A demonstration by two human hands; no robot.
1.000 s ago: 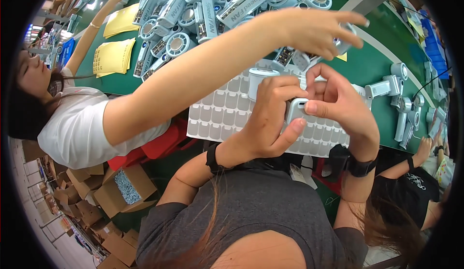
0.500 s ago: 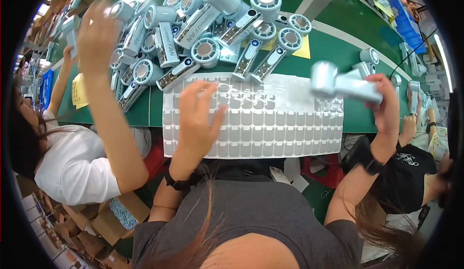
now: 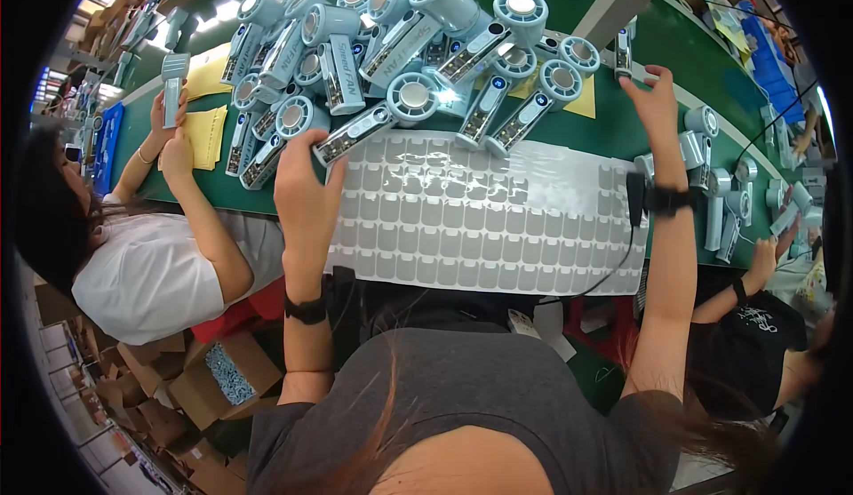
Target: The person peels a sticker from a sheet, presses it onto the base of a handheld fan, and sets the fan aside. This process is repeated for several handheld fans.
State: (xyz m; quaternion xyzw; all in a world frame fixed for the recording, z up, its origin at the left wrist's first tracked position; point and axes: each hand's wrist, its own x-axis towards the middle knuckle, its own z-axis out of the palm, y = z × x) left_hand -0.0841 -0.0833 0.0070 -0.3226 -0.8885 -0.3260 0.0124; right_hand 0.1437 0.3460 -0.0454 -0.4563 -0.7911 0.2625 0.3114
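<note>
My left hand (image 3: 305, 195) pinches the lower end of a light blue handheld fan (image 3: 360, 131) between thumb and fingers. This fan lies at the near edge of a pile of similar fans (image 3: 342, 73). At the far right, my right hand (image 3: 655, 108) has its fingers apart, the thumb at the lower end of another handheld fan (image 3: 625, 51). That fan is partly hidden by a grey post. Between my arms lies a white sheet (image 3: 562, 188) with rows of grey rounded stickers, some peeled off along its upper part.
A grey metal post (image 3: 626, 2) slants over the green table (image 3: 582, 126). More fans (image 3: 702, 122) stand right of my right forearm. At left, a person in a white shirt (image 3: 151, 273) holds a fan (image 3: 175, 86) beside yellow paper (image 3: 204, 138). Another person (image 3: 751, 326) works at right.
My right hand has carried its fan from above the sheet to the table by the post. My left hand has moved off the sheet to the near fan. The left neighbour's raised arm has come down.
</note>
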